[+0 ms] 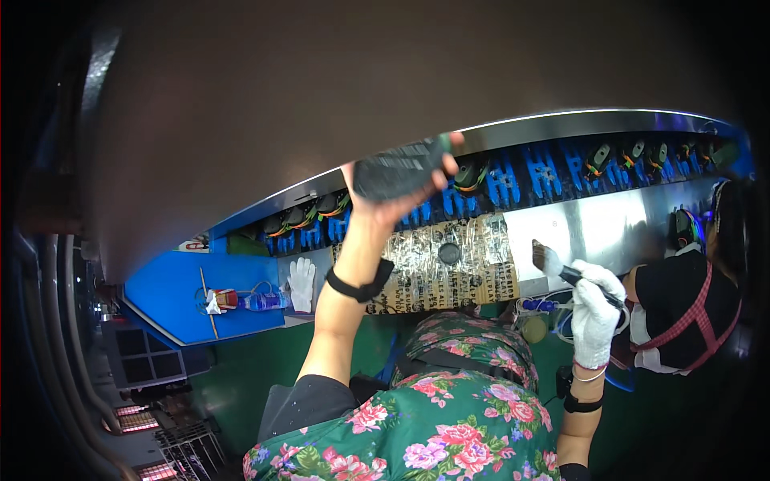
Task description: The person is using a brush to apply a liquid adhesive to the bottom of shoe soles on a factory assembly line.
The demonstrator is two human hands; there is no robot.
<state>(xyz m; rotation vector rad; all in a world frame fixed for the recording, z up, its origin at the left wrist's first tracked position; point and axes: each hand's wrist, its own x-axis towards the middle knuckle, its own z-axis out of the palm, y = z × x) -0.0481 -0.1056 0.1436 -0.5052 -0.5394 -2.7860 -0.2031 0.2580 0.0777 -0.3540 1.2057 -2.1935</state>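
My bare left hand [383, 210] is raised over the bench edge, its fingers wrapped round a black shoe sole [395, 171], which is smeared by motion; a bit of green shows at its right end. In a white knit glove, my right hand [595, 314] grips the dark handle of a brush [549, 260], bristles pointing left above the metal benchtop. Between the hands lies cardboard [489, 272] covered in clear tape, with a small round black dish [450, 253] on it.
Blue racks [545, 178] behind the bench carry several dark shoes [598, 159] with bright laces, under a large dark hood [385, 72]. At left, a loose white glove [301, 282] lies beside a bottle of blue liquid [265, 301] and blue table [164, 293]. A co-worker [682, 305] stands close at right.
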